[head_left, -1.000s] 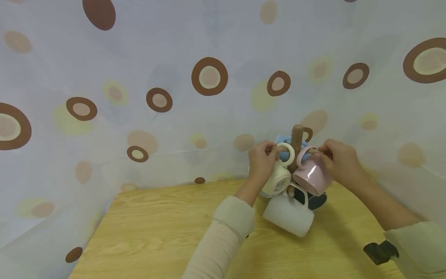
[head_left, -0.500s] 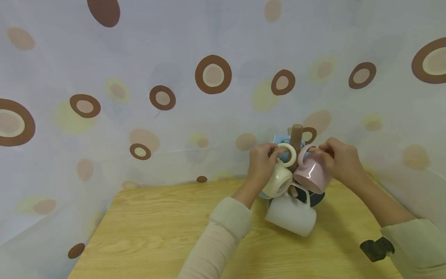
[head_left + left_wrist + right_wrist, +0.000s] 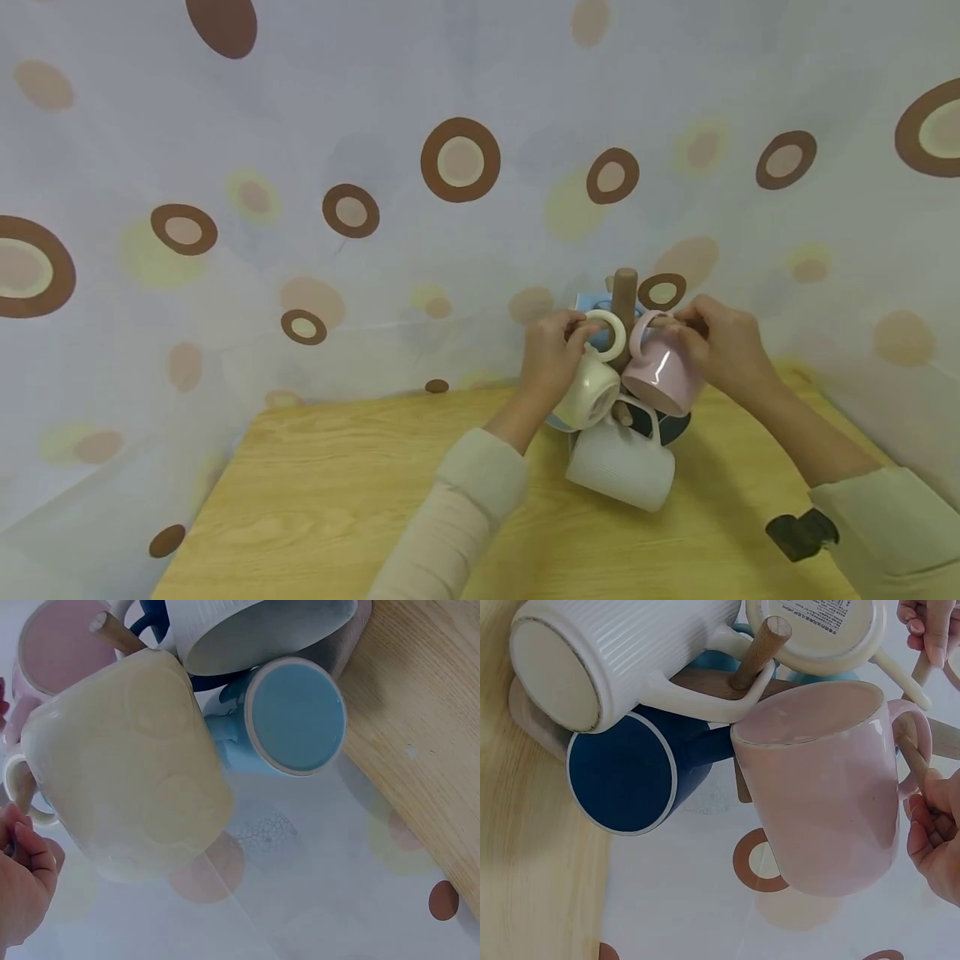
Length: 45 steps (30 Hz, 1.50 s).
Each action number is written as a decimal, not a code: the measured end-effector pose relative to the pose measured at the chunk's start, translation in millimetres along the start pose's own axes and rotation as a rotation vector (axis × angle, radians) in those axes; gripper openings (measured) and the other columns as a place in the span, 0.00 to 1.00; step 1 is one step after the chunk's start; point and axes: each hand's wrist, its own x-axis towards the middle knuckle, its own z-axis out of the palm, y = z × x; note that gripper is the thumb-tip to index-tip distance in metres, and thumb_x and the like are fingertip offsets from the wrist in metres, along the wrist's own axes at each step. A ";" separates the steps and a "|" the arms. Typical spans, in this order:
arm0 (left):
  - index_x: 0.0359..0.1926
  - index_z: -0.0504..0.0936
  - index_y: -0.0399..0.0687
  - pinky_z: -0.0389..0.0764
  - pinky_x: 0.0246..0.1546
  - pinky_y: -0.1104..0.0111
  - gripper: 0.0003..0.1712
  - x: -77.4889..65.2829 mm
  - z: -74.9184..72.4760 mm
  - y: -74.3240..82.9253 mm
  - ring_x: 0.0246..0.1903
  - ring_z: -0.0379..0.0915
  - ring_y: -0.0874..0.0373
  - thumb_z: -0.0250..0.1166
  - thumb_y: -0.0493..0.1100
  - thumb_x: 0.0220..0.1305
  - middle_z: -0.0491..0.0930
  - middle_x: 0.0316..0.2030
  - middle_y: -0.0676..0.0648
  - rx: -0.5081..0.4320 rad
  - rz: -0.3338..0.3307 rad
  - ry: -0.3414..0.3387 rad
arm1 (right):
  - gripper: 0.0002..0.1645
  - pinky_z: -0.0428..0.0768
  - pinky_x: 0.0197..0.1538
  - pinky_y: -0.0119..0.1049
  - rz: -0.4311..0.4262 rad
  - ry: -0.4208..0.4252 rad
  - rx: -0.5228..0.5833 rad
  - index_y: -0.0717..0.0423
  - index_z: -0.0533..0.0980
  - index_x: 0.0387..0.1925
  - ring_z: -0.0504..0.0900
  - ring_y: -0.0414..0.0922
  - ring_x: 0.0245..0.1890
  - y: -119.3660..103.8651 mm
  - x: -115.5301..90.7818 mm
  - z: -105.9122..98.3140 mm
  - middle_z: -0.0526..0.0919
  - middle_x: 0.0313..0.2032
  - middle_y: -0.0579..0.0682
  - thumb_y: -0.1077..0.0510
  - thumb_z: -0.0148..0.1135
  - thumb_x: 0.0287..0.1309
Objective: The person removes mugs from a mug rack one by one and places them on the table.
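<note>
A wooden mug tree (image 3: pixel 625 293) stands at the right of the table, hung with several mugs. My left hand (image 3: pixel 551 354) pinches the end of its left peg, which passes through the handle of a cream mug (image 3: pixel 588 392). At the opposite peg, my right hand (image 3: pixel 723 346) pinches the tip, and a pink mug (image 3: pixel 663 371) hangs there by its handle. Lower down hangs a ribbed white mug (image 3: pixel 622 464), tilted on a front peg. A dark blue mug (image 3: pixel 622 776) and a light blue mug (image 3: pixel 296 716) hang beside it; another blue mug (image 3: pixel 592 302) is behind the post.
The wooden tabletop (image 3: pixel 360 492) extends to the left of the mug tree. Close behind is a pale wall covering (image 3: pixel 390 292) with brown and yellow circles. A black object (image 3: pixel 802 533) shows at the right sleeve's cuff.
The mug tree and its mugs have shifted slightly left, with both hands moving along. Both hands keep their pinch on the pegs. The head view has moved a little.
</note>
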 end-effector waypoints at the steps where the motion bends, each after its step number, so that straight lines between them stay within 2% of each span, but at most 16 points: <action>1: 0.32 0.81 0.32 0.72 0.23 0.86 0.12 0.0 -1.6 -0.7 0.22 0.78 0.58 0.63 0.41 0.54 0.83 0.26 0.41 -0.005 0.000 0.000 | 0.06 0.63 0.23 0.19 -0.003 0.002 0.002 0.62 0.74 0.25 0.63 0.24 0.20 -1.2 0.6 0.8 0.78 0.18 0.54 0.69 0.65 0.43; 6: 0.33 0.81 0.32 0.72 0.24 0.85 0.12 -2.3 -12.1 -4.4 0.23 0.77 0.58 0.63 0.40 0.54 0.82 0.26 0.41 0.022 0.022 0.006 | 0.04 0.67 0.22 0.21 -0.001 -0.011 0.025 0.63 0.75 0.26 0.66 0.26 0.21 -10.1 2.3 6.7 0.80 0.21 0.56 0.69 0.63 0.45; 9: 0.33 0.81 0.32 0.72 0.25 0.84 0.12 -4.4 -18.7 -7.4 0.24 0.77 0.57 0.62 0.40 0.54 0.83 0.26 0.41 0.044 0.038 0.013 | 0.03 0.69 0.22 0.21 -0.006 -0.016 0.037 0.63 0.75 0.26 0.70 0.31 0.20 -15.8 3.0 11.5 0.80 0.22 0.57 0.69 0.62 0.46; 13: 0.33 0.81 0.33 0.73 0.25 0.83 0.12 -7.6 -27.5 -11.4 0.24 0.78 0.57 0.62 0.41 0.54 0.83 0.27 0.41 0.064 0.022 0.018 | 0.03 0.70 0.24 0.23 -0.020 -0.003 0.043 0.64 0.75 0.26 0.75 0.43 0.21 -22.4 3.1 19.6 0.80 0.23 0.58 0.69 0.61 0.46; 16: 0.34 0.81 0.34 0.75 0.27 0.83 0.12 -11.0 -35.7 -14.6 0.26 0.79 0.57 0.62 0.41 0.55 0.83 0.28 0.42 0.062 -0.012 0.020 | 0.02 0.70 0.23 0.26 -0.028 -0.010 0.051 0.64 0.75 0.26 0.75 0.47 0.21 -28.1 3.1 26.7 0.81 0.23 0.57 0.69 0.62 0.47; 21: 0.35 0.81 0.32 0.76 0.27 0.82 0.13 -17.5 -50.4 -21.2 0.26 0.80 0.55 0.62 0.40 0.55 0.83 0.29 0.40 0.028 -0.054 0.011 | 0.04 0.71 0.22 0.25 -0.046 -0.022 0.098 0.63 0.75 0.25 0.74 0.41 0.20 -38.7 2.2 38.4 0.81 0.22 0.55 0.69 0.63 0.46; 25: 0.35 0.81 0.33 0.75 0.26 0.82 0.13 -21.0 -60.9 -26.8 0.24 0.78 0.56 0.62 0.41 0.56 0.83 0.27 0.41 0.046 -0.042 0.016 | 0.05 0.71 0.22 0.25 -0.058 -0.013 0.130 0.61 0.74 0.24 0.72 0.36 0.20 -47.3 2.4 45.2 0.80 0.21 0.53 0.70 0.62 0.45; 32: 0.35 0.81 0.33 0.76 0.28 0.81 0.12 -22.2 -76.1 -33.1 0.27 0.80 0.56 0.61 0.41 0.56 0.83 0.29 0.41 0.083 -0.001 0.032 | 0.07 0.67 0.22 0.25 -0.116 0.028 0.130 0.61 0.74 0.21 0.69 0.38 0.19 -60.0 6.2 54.1 0.76 0.19 0.51 0.72 0.63 0.43; 40: 0.35 0.80 0.31 0.77 0.29 0.81 0.12 -23.3 -87.1 -33.8 0.28 0.79 0.53 0.61 0.39 0.56 0.83 0.30 0.39 0.059 -0.021 0.045 | 0.07 0.68 0.22 0.27 -0.131 0.026 0.145 0.61 0.73 0.20 0.67 0.36 0.20 -67.7 7.9 62.0 0.75 0.18 0.50 0.72 0.62 0.42; 45: 0.34 0.80 0.32 0.77 0.28 0.80 0.11 -27.8 -93.2 -36.4 0.27 0.79 0.53 0.62 0.39 0.55 0.82 0.29 0.39 0.078 -0.042 0.066 | 0.07 0.68 0.22 0.29 -0.145 0.036 0.164 0.61 0.73 0.19 0.67 0.38 0.20 -73.4 7.7 69.7 0.75 0.17 0.51 0.72 0.61 0.41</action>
